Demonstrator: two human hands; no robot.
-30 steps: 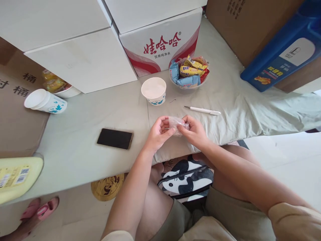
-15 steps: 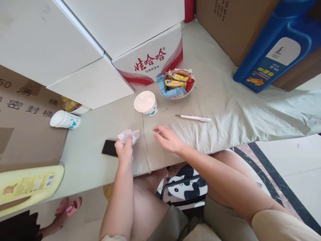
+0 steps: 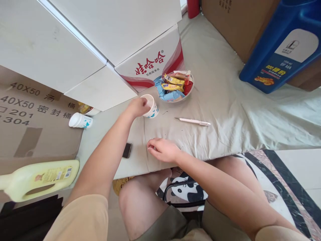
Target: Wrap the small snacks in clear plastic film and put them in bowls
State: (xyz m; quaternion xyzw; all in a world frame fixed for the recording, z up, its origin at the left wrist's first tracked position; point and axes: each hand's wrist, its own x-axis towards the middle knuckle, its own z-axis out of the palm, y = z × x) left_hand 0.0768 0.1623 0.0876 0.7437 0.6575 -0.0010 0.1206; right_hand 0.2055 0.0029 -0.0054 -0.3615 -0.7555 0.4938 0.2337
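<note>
HEAD VIEW | Left hand (image 3: 138,107): at paper bowl (image 3: 153,110) rim, fingertips inside, cannot tell whether pinching | Right hand (image 3: 164,149): loosely curled, thumb apart, nothing visibly held | Paper bowl: upright on cloth (image 3: 225,100); probably light, dentable; grasp outer wall below rim | Count: paper bowl 1, snack bowl (image 3: 185,97) 1, pen (image 3: 193,121) 1, phone (image 3: 127,150) 1

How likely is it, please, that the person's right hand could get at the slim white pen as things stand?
Quite likely, yes: the bare right hand looks empty, and the slim white pen lies nearby, forward and to its right, with nothing visibly blocking the way across the wrinkled grey-green cloth.
</note>
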